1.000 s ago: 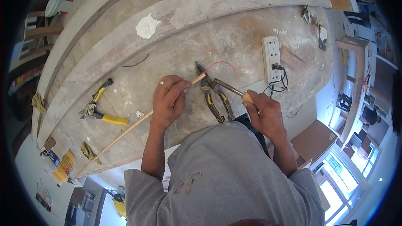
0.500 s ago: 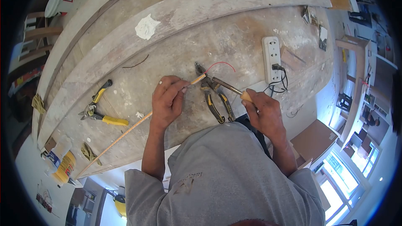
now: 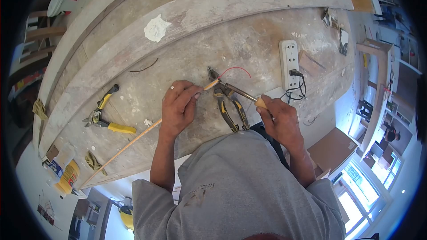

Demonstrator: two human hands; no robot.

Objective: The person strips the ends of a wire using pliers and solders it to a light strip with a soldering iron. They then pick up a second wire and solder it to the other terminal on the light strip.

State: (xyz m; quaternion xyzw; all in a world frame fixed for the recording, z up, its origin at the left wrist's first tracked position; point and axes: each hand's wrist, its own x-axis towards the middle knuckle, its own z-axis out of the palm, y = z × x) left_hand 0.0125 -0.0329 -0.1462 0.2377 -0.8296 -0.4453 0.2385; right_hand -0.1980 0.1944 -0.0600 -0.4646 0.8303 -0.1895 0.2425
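My left hand (image 3: 179,106) pinches a thin yellow-orange LED strip (image 3: 129,145) near its end. The strip runs down left across the table to its edge. At the pinched end a red wire (image 3: 238,68) curves away to the right. My right hand (image 3: 281,119) is closed around the handle of a soldering iron (image 3: 240,91), whose tip meets or nearly meets the strip's end; exact contact is too small to tell. Beneath them lie black-and-yellow pliers (image 3: 229,111), jaws pointing away from me. Cutters with yellow handles (image 3: 120,128) rest to the left of my left hand.
A white power strip (image 3: 289,62) with a black plug stands to the right. A long curved board (image 3: 200,11) spans the table's far side. Bottles (image 3: 69,177) and a glove (image 3: 93,162) sit at the left edge. A dark wire piece (image 3: 144,66) lies behind the cutters.
Both hands, the strip and the iron hold almost the same positions. Only a very slight shift of the whole view shows.
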